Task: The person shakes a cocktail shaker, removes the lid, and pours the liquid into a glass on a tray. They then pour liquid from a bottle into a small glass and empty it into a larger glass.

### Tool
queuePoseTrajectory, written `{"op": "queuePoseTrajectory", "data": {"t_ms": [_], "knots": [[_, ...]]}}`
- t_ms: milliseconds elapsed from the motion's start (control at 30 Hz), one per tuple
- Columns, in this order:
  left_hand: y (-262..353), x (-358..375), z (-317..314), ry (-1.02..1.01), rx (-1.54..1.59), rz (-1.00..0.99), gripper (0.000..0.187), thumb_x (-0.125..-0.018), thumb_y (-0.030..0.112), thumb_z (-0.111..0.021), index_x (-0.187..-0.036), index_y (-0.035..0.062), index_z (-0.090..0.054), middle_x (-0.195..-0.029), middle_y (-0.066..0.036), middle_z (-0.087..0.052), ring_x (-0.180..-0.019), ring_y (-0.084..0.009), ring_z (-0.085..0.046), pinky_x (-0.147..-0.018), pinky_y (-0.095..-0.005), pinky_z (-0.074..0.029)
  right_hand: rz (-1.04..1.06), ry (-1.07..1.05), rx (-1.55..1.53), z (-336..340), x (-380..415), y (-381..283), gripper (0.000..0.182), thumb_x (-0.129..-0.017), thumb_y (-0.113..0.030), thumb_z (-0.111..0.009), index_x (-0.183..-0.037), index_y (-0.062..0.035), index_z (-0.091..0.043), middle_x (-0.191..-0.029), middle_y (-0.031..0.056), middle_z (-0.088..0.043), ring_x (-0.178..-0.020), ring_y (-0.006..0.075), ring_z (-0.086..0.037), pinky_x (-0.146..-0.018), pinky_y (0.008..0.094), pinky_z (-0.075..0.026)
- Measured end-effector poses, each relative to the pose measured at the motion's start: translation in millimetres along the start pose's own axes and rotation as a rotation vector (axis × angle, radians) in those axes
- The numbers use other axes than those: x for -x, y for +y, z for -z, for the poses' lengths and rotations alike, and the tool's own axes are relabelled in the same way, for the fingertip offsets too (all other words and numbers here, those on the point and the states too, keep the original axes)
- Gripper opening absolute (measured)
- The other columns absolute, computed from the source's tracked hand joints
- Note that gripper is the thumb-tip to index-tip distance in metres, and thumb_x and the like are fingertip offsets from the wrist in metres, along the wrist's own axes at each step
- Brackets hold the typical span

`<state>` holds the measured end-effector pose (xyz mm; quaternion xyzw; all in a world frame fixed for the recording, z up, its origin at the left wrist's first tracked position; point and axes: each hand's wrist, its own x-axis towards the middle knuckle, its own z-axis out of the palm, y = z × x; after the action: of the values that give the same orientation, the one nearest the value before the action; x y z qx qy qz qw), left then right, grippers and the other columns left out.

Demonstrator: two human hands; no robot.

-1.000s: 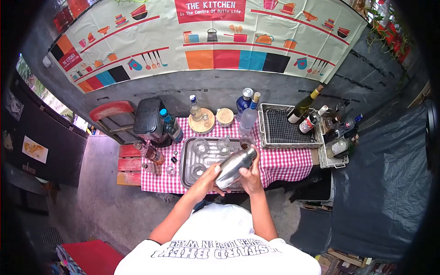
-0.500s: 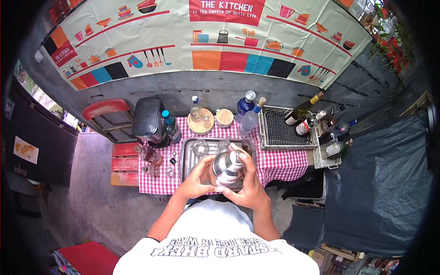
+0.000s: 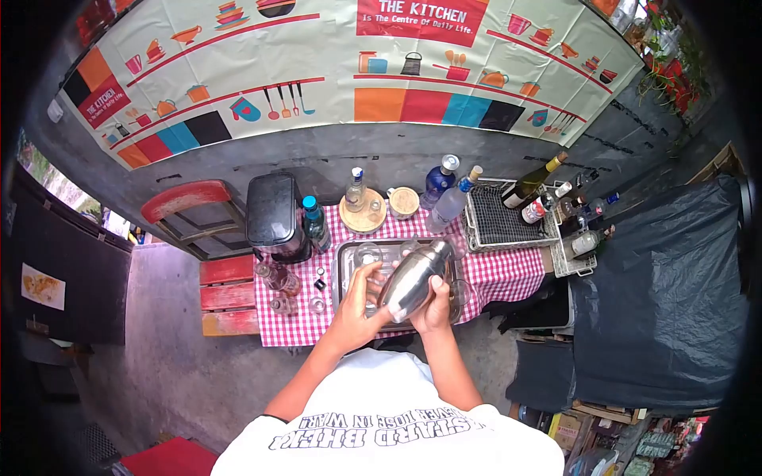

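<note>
A shiny metal cocktail shaker (image 3: pixel 411 282) is tilted between my hands above the tray, its capped top pointing away to the right. My left hand (image 3: pixel 359 311) cups its lower end, fingers curved along the left side. On the right side, my right hand (image 3: pixel 432 308) grips the body with the thumb laid on the metal. Beneath the shaker lies a metal tray (image 3: pixel 343 274) with clear glasses on it, partly hidden by my hands and the shaker.
A blue-capped bottle (image 3: pixel 315 226), a black bin (image 3: pixel 274 214) and small bottles (image 3: pixel 282 282) stand left on the checkered cloth (image 3: pixel 278 329). Behind the tray are a round wooden board (image 3: pixel 349 218), a mug (image 3: pixel 405 205) and blue bottles (image 3: pixel 438 184). A wire basket (image 3: pixel 508 222) stands right.
The shaker has swung from pointing up toward me to lying tilted, its top away to the right. My right hand has moved lower along its side. The view has shifted slightly.
</note>
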<state>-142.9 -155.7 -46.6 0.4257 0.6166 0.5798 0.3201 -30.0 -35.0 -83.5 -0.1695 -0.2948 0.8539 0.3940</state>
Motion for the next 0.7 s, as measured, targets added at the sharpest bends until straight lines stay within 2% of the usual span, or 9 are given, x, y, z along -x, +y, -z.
{"op": "queuePoseTrajectory", "data": {"t_ms": [100,200,333,433,467,500,567,600,700], "knots": [[-16,8,12,-0.019,0.044,0.252,0.054,-0.101,0.039,-0.050,-0.139,0.0034,-0.037,-0.108,-0.012,-0.056,-0.093,-0.0183,-0.061,-0.076,-0.0308,-0.051,-0.226,0.061,-0.242,12,6,25,0.070,-0.086,-0.047,-0.061,-0.133,0.0029,-0.046,-0.124,0.0182,-0.057,-0.115,0.0306,-0.059,-0.095,0.0439,-0.053],[-32,16,27,-0.165,0.272,0.491,0.051,-0.103,0.044,-0.043,-0.134,0.0041,-0.039,-0.105,-0.013,-0.060,-0.085,-0.0208,-0.067,-0.067,-0.0310,-0.052,-0.214,0.105,-0.270,11,8,43,0.069,-0.089,-0.049,-0.056,-0.132,0.0045,-0.046,-0.125,0.0180,-0.057,-0.116,0.0303,-0.058,-0.098,0.0428,-0.051],[-34,20,34,-0.199,0.490,0.580,0.050,-0.103,0.043,-0.044,-0.135,0.0048,-0.037,-0.115,-0.017,-0.061,-0.085,-0.0260,-0.070,-0.069,-0.0332,-0.057,-0.193,0.083,-0.203,6,8,54,0.068,-0.089,-0.047,-0.057,-0.131,0.0058,-0.047,-0.123,0.0186,-0.057,-0.118,0.0302,-0.057,-0.101,0.0439,-0.049],[-34,18,42,-0.206,0.634,0.551,0.049,-0.102,0.039,-0.048,-0.135,0.0048,-0.036,-0.118,-0.017,-0.060,-0.088,-0.0279,-0.070,-0.073,-0.0361,-0.059,-0.126,0.038,-0.084,-9,9,55,0.073,-0.086,-0.041,-0.063,-0.139,0.0033,-0.039,-0.124,0.0197,-0.056,-0.119,0.0310,-0.057,-0.102,0.0447,-0.048],[-35,18,50,-0.266,0.714,0.548,0.050,-0.100,0.031,-0.054,-0.138,0.0046,-0.036,-0.124,-0.016,-0.057,-0.103,-0.0275,-0.067,-0.087,-0.0408,-0.057,-0.033,-0.031,0.020,-15,10,51,0.075,-0.084,-0.033,-0.066,-0.145,-0.0087,-0.030,-0.129,0.0209,-0.053,-0.120,0.0326,-0.057,-0.102,0.0461,-0.048],[-37,18,52,-0.271,0.713,0.550,0.050,-0.100,0.031,-0.054,-0.138,0.0046,-0.036,-0.124,-0.016,-0.057,-0.103,-0.0275,-0.067,-0.087,-0.0408,-0.057,0.061,-0.100,0.126,-25,9,44,0.085,-0.082,-0.026,-0.069,-0.151,-0.0207,-0.020,-0.133,0.0221,-0.050,-0.120,0.0341,-0.057,-0.101,0.0475,-0.048],[-44,20,55,-0.327,0.848,0.339,0.064,-0.098,0.030,-0.060,-0.145,0.0026,-0.028,-0.132,-0.016,-0.052,-0.109,-0.0261,-0.063,-0.092,-0.0383,-0.052,0.069,-0.146,0.214,-30,4,27,0.095,-0.078,-0.026,-0.074,-0.154,-0.0147,-0.016,-0.138,0.0227,-0.044,-0.127,0.0341,-0.051,-0.106,0.0467,-0.042],[-45,20,60,-0.327,0.809,0.311,0.065,-0.093,0.020,-0.067,-0.146,0.0037,-0.033,-0.139,-0.011,-0.046,-0.131,-0.0213,-0.045,-0.104,-0.0399,-0.042,0.129,-0.231,0.444,-31,1,18,0.099,-0.078,-0.027,-0.075,-0.154,-0.0113,-0.014,-0.140,0.0222,-0.041,-0.130,0.0335,-0.047,-0.108,0.0464,-0.039],[-37,19,68,-0.307,0.670,0.151,0.073,-0.088,0.019,-0.073,-0.147,0.0039,-0.032,-0.143,-0.010,-0.042,-0.133,-0.0206,-0.042,-0.103,-0.0384,-0.042,0.179,-0.347,0.762,-49,4,-7,0.107,-0.075,-0.023,-0.078,-0.155,-0.0032,-0.010,-0.144,0.0203,-0.038,-0.138,0.0322,-0.037,-0.112,0.0452,-0.030]]}}
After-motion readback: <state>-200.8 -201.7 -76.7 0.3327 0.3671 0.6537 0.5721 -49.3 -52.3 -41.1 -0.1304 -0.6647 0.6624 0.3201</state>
